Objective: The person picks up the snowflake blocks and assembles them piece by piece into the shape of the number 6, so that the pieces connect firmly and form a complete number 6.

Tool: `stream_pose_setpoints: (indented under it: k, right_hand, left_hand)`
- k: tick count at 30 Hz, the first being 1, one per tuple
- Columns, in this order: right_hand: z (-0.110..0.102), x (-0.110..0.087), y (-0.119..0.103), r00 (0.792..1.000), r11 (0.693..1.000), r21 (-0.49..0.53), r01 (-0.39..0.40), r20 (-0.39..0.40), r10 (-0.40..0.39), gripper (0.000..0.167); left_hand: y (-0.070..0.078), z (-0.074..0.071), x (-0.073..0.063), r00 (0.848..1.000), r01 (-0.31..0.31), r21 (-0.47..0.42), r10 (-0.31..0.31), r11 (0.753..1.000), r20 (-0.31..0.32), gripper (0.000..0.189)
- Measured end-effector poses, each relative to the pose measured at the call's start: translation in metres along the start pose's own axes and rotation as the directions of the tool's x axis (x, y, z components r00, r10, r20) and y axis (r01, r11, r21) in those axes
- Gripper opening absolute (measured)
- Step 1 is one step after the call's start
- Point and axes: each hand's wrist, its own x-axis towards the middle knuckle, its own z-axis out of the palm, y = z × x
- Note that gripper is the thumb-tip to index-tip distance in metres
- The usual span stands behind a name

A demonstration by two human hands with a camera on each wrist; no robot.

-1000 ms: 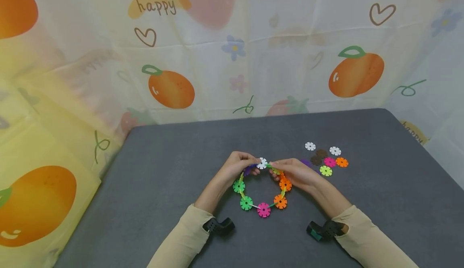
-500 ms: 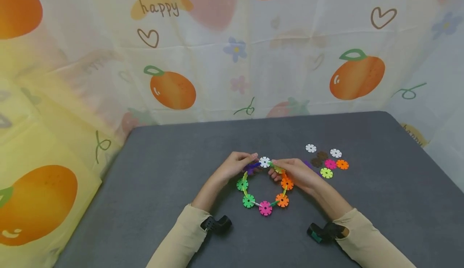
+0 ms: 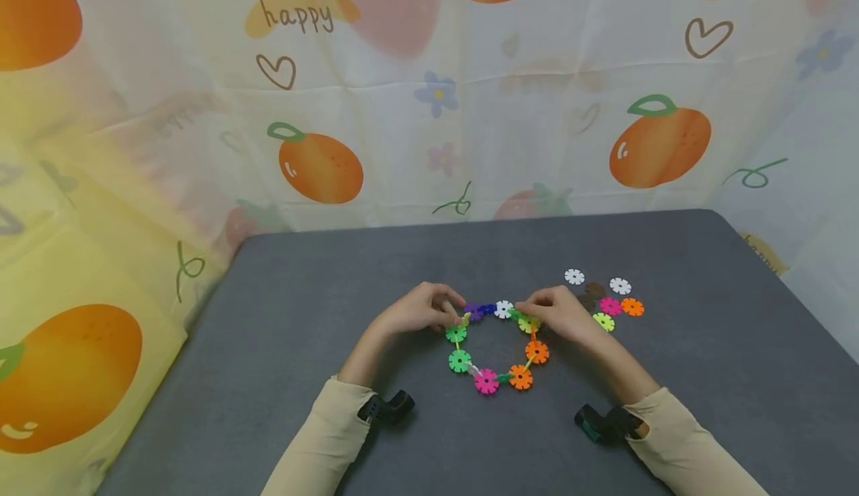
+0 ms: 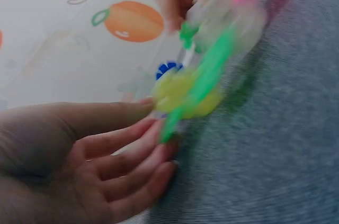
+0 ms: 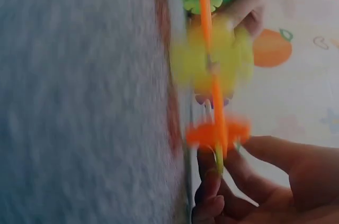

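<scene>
Wrist mounts: black devices (image 3: 388, 408) at both cuffs, nearest the viewer, aimed toward the hands.
Ring, near side: bright pink slotted disc (image 3: 486, 381), flat to view; whether it touches the table cannot be told.
Ring, whole: loop of multicoloured, plastic-looking notched discs (image 3: 459, 361), mid-table between the hands; discs interlock at angles, probably so the slots grip.
Left hand (image 3: 419, 308): thumb and fingertips lightly pinch the ring's far left, at a yellow disc; other fingers loosely bent.
Right hand (image 3: 558, 309): thumb and fingers nearly together, pinching the far right by a yellow-green disc.
Reason for grips: likely steadies both flanks of the white slotted disc (image 3: 503, 309) on the far side.
Spares: loose flat discs (image 3: 611, 306), far right, beyond the right hand, presumably kept within reach.
Backdrop: orange-printed pale cloth (image 3: 389, 130), behind the grey table (image 3: 322, 272).
</scene>
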Motion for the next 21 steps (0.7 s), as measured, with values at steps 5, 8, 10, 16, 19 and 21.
stream_pose_setpoints:
  k: [5, 8, 10, 16, 19, 21]
  right_hand:
    - [-0.01, 0.0, 0.0, 0.998, 0.996, 0.065, -0.059, 0.0, 0.059, 0.037]
    - [-0.018, 0.0, 0.003, 0.992, 0.983, 0.159, -0.093, -0.073, 0.106, 0.037]
    - [-0.023, 0.0, 0.006, 0.982, 0.976, 0.196, -0.098, -0.139, 0.127, 0.038]
    - [-0.038, -0.003, 0.02, 0.933, 0.982, 0.148, -0.119, -0.322, 0.162, 0.04]
    - [-0.044, -0.005, 0.028, 0.907, 0.984, 0.109, -0.142, -0.384, 0.173, 0.038]
    - [-0.048, -0.006, 0.032, 0.897, 0.984, 0.087, -0.154, -0.405, 0.176, 0.036]
  left_hand:
    - [-0.003, -0.003, -0.001, 0.999, -0.007, 0.007, 0.007, 1.0, -0.054, 0.03]
    - [-0.005, -0.011, -0.006, 1.0, 0.02, 0.019, -0.02, 1.0, -0.01, 0.031]
    - [-0.005, -0.015, -0.009, 0.998, 0.04, 0.027, -0.041, 0.999, 0.044, 0.032]
    - [-0.006, -0.022, -0.014, 0.979, 0.061, 0.08, -0.076, 0.995, 0.191, 0.045]
    - [-0.005, -0.021, -0.015, 0.973, 0.067, 0.098, -0.087, 0.993, 0.216, 0.05]
    - [-0.005, -0.02, -0.016, 0.97, 0.066, 0.106, -0.089, 0.992, 0.225, 0.051]
